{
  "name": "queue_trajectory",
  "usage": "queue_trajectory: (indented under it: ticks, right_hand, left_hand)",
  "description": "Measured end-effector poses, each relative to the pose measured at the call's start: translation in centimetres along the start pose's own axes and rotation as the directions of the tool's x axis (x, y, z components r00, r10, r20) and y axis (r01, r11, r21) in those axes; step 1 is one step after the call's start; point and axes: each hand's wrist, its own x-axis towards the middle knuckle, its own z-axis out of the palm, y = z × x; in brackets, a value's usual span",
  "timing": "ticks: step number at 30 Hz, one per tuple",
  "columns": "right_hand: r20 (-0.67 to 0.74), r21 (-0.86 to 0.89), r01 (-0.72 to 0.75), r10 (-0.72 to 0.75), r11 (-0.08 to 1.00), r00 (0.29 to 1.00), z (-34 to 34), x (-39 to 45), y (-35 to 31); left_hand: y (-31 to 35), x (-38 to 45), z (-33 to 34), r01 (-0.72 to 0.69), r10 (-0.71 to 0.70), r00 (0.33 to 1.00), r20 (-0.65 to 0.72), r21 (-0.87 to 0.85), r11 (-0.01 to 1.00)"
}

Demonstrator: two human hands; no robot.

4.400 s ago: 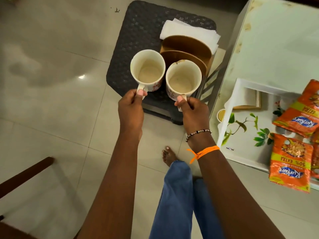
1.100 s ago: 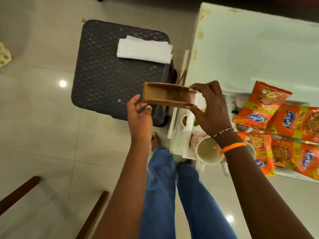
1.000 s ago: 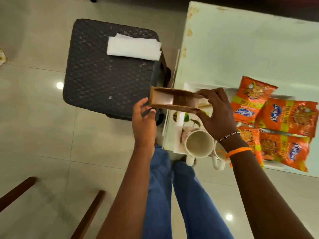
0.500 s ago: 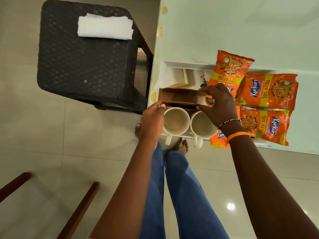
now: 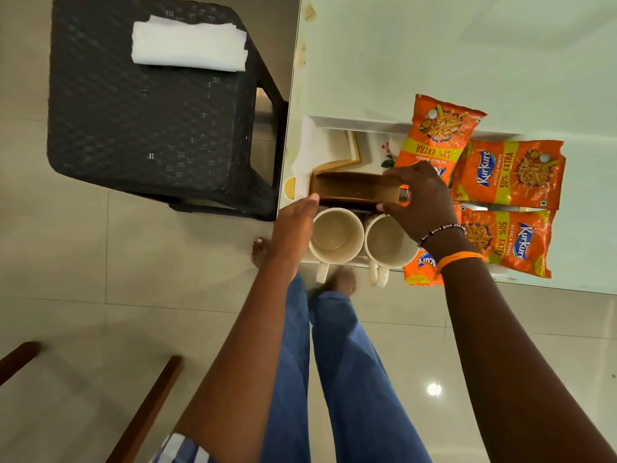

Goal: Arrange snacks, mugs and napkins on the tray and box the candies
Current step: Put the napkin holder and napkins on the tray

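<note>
Both hands are gripping the wooden napkin holder [image 5: 355, 190], right hand [image 5: 422, 203] clamped on its right end, left hand [image 5: 295, 225] steadying its left, long axis crosswise just beyond the two mugs [image 5: 337, 235] on the tray [image 5: 334, 121].

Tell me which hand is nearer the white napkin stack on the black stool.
Left. The left hand is at the wooden holder's stool-side end, below the napkin stack; the right hand grips the holder's far end, farther away.
</note>
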Motion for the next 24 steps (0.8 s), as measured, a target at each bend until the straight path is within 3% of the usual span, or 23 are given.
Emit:
queue_trajectory:
  ticks: [6, 10, 17, 24]
  right_hand:
    - [-0.009, 0.024, -0.012, 0.012, 1.000, 1.000, 0.1, 0.7, -2.3]
    - [-0.055, 0.133, 0.034, -0.027, 0.991, 0.998, 1.3, 2.2, -5.9]
    - [0.024, 0.361, 0.074, -0.088, 0.929, 0.996, 5.0, 6.5, -15.0]
    - [0.085, 0.646, -0.239, 0.243, 0.725, 0.966, 8.5, 14.3, -20.8]
  left_hand:
    - [0.2, 1.2, -2.0, -0.035, 0.036, 0.998, 0.044, -0.028, 0.999]
    - [1.3, 2.5, -5.5, -0.089, 0.090, 0.996, 0.004, -0.093, 0.992]
    - [5.2, 5.9, -13.1, -0.121, 0.102, 0.990, -0.100, -0.202, 0.972]
    - [8.2, 9.0, -18.5, -0.107, 0.084, 0.989, -0.119, -0.205, 0.973]
